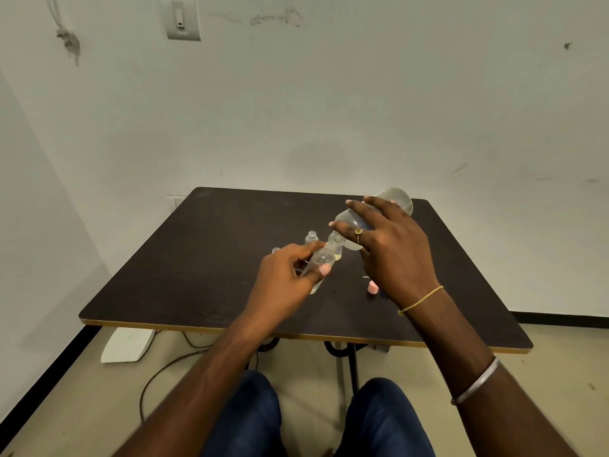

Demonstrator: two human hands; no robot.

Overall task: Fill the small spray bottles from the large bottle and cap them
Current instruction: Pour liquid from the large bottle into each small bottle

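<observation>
Your knees [250, 417] are down low, left hand [283, 278] gripping a small bottle [321, 258], right hand [392, 252] gripping the tilted large bottle [395, 199], mouth to mouth

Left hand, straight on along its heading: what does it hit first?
Likely the large bottle, tilted in the right hand; its neck meets the small bottle the left hand holds. Depth unclear.

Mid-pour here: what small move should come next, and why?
Likely tilt the large bottle a touch steeper. The right hand holds it neck-down, its mouth meeting the mouth of the small bottle that the left hand grips at a slant, and the little liquid visible pools near its shoulder.
</observation>
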